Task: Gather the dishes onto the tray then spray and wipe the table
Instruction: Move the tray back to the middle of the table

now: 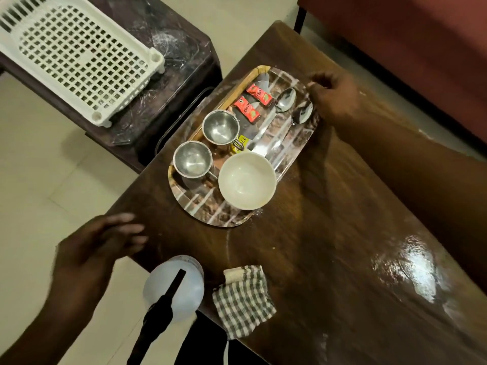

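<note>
Tray (pixel 200 212) on desk (pixel 329 246) carries white bowl (pixel 247 180), two steel cups, two spoons. Right hand (pixel 336 97) at tray's far edge; left hand (pixel 100 248) open, near side. Spray bottle (pixel 175 285) and checked cloth (pixel 242 293) near tray.

Home living room — wooden table (pixel 342 233), sofa (pixel 421 48), tiled floor (pixel 52 180)

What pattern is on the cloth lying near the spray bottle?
The cloth has a dark green and white check pattern, seen best in the head view.
</note>
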{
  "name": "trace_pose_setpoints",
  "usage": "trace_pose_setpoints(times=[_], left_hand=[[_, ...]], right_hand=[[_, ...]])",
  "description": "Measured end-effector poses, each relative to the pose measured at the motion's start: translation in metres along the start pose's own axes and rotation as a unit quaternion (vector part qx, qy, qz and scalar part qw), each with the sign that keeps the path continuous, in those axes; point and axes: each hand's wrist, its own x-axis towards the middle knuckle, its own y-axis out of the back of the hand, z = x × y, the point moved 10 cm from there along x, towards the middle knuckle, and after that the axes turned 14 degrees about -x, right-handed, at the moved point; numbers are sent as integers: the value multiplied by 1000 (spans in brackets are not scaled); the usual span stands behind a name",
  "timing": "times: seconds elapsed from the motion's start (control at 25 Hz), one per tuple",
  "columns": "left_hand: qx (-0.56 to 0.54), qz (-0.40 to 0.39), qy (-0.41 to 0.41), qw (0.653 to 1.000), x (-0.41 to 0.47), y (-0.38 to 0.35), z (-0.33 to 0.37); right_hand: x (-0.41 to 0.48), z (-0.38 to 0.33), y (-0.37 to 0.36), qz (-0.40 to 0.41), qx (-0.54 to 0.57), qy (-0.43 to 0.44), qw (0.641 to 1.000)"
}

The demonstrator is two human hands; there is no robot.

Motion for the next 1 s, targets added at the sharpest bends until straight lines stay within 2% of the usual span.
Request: trace_pose_setpoints(times=[0.16,0.24,0.44,0.64,0.76,1.0], left_hand=[[-63,8,199,978,27,-58,-40],[-59,-13,232,971,30,-75,-49],[-55,-7,182,982,32,-88,-60],[-35,10,150,988,26,-82,-28],[-3,17,132,991,17,-78,17],[55,-61,39,996,-42,-91,167]], right_hand=[[14,-7,-15,-55,-46,-7,997],[17,-6,-16,-59,-44,-10,997],[20,-2,-14,-56,-10,-28,998],[1,-5,9,-60,22,-30,998],[-27,-5,45,-50,62,-45,996],[-138,-28,176,-2,139,-44,989]])
